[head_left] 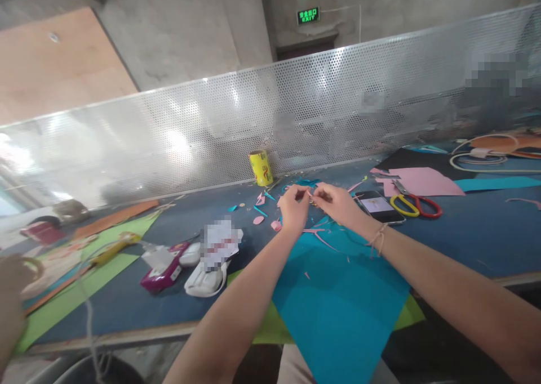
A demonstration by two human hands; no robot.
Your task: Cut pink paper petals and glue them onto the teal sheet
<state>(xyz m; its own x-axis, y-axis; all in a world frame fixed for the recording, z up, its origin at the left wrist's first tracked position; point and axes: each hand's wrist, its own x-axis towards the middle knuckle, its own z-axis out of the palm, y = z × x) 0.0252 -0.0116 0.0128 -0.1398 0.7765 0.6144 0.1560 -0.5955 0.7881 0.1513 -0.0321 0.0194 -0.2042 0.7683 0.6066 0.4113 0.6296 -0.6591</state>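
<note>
My left hand and my right hand meet above the bench, fingertips pinched together on a tiny pink paper piece. Its shape is too small to make out. Below my wrists a large blue sheet hangs over the bench's front edge, with a green sheet under it. Thin pink strips and blue scraps lie around my hands. Close to my right wrist is a phone with a lit screen. Scissors with one yellow and one red handle rest beyond it, their blades over pink paper.
A yellow roll stands against the perforated metal screen. Left of me are a purple power strip, a white case and green sheets. Another person's hand shows at the left edge. A white cable lies far right.
</note>
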